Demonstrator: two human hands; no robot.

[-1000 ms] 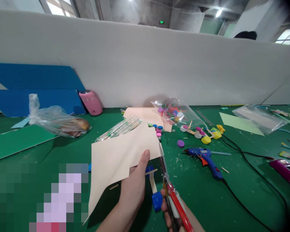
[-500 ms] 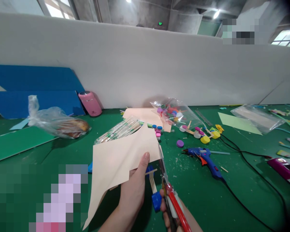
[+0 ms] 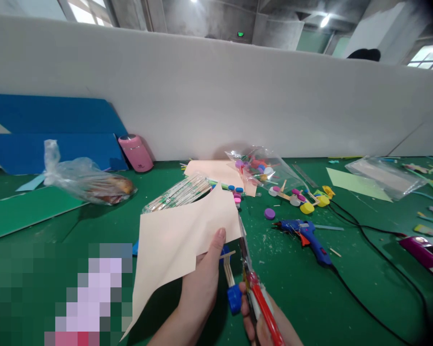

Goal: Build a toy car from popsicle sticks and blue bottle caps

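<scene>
The left hand [image 3: 204, 274] pinches the big pale paper [image 3: 176, 238] over the tabletop's [image 3: 296, 293] near middle. The right hand [image 3: 256, 312] is wrapped around the red scissors [image 3: 261, 300], blades at the paper's right edge.

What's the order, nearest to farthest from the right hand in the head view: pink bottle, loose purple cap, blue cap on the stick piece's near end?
From the right hand:
1. Blue cap: just left of its fingers.
2. Purple cap: ahead, left of the glue gun.
3. Pink bottle: far left, by the white partition.
</scene>
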